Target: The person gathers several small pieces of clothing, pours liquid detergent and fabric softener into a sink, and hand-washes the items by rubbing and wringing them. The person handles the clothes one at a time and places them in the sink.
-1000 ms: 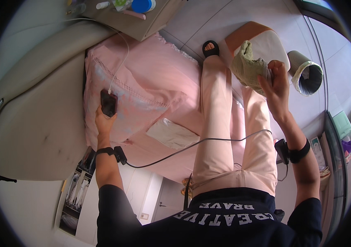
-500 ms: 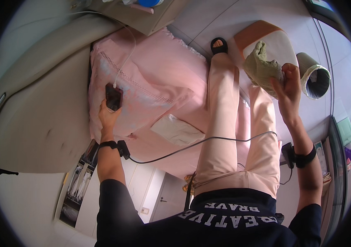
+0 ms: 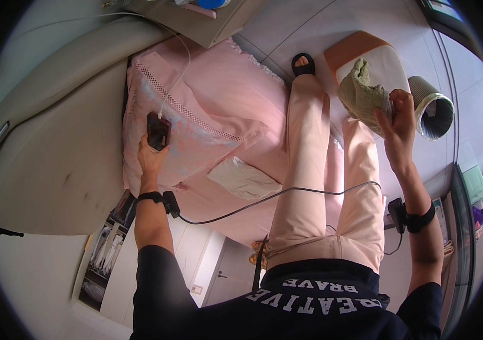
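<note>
Over the pink patterned pillow (image 3: 202, 122), my left hand (image 3: 151, 160) is closed around a dark phone (image 3: 159, 132). A white charging cable (image 3: 174, 90) is plugged into the phone's far end. On the other side, my right hand (image 3: 401, 127) grips a sage-green towel (image 3: 360, 90) by its right edge and holds it up beyond my right knee. The towel hangs bunched, with one corner sticking up, and it hides part of the stool behind.
A white and brown stool (image 3: 395, 65) and a grey lined bin (image 3: 431, 93) stand on the tiled floor to the right. A folded white cloth (image 3: 244, 177) lies on the pink bed. Across my lap runs a black cable (image 3: 241, 208). A beige headboard (image 3: 54, 153) rises at left.
The view has shifted slightly. Both hands keep their hold on the phone and the towel, and the phone is tilted a little differently.
</note>
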`<state>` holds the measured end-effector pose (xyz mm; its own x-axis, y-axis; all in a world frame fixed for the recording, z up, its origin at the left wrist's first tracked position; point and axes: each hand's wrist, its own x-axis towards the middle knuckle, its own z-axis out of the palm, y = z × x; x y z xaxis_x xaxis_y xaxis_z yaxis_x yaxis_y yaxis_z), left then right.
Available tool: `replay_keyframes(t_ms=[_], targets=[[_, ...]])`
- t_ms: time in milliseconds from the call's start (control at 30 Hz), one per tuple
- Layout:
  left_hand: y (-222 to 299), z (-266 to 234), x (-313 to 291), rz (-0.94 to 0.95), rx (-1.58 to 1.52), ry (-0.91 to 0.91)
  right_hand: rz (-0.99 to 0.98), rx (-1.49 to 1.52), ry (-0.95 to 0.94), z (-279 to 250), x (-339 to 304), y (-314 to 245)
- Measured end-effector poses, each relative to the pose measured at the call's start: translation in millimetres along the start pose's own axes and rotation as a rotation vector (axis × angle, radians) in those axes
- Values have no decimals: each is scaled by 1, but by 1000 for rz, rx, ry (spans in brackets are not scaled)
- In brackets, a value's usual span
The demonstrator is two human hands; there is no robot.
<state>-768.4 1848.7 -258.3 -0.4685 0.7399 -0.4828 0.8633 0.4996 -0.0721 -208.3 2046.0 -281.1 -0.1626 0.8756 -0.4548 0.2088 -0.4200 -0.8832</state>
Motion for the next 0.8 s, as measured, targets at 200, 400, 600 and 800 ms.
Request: replay_keyframes(t_ms=[200, 400, 600, 800], targets=[[-1, 1, 1, -20, -2, -6, 3, 5, -5, 0, 0, -1], [-5, 3, 3, -21, -29, -19, 5, 29, 6, -1, -2, -1], [-13, 7, -1, -60, -4, -59, 1, 81, 29, -8, -9, 2], [39, -23, -10, 63, 223, 230, 26, 98, 20, -23, -24, -22]])
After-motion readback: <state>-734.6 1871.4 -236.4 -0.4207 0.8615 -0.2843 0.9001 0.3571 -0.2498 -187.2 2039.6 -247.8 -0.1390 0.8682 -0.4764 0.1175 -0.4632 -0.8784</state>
